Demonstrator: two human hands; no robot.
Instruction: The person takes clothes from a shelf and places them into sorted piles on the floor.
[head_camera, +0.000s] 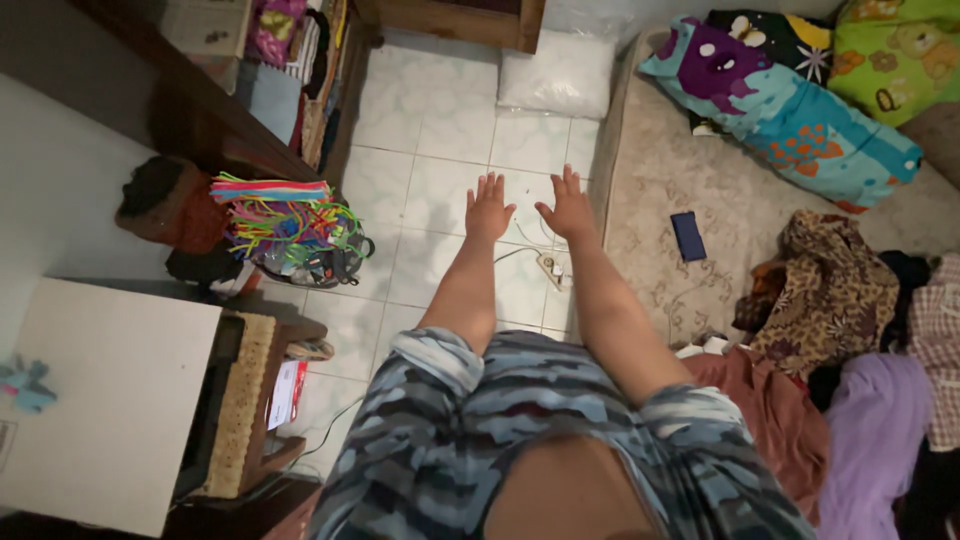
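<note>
Reaching: both arms stretched forward over the tiled floor (440, 140), palms down.
Left hand (488, 208): fingers spread wide, holding nothing, hovering above bare tile.
Right hand (567, 205): also spread and empty, just beside the left, near the mattress edge (610, 150).
Nearest thing: white power strip (552, 268) with its cord, lying on the floor just below and behind the right wrist, apart from both hands; likely set there to serve the bed.
Right of the grip: dark phone (687, 236) flat on the patterned mattress, colourful bolster pillow (780, 100) further off.
Left of the grip: bundle of bright plastic cords (285, 220) heaped by a wooden shelf.
Ahead: white pillow (558, 75) on the floor.
</note>
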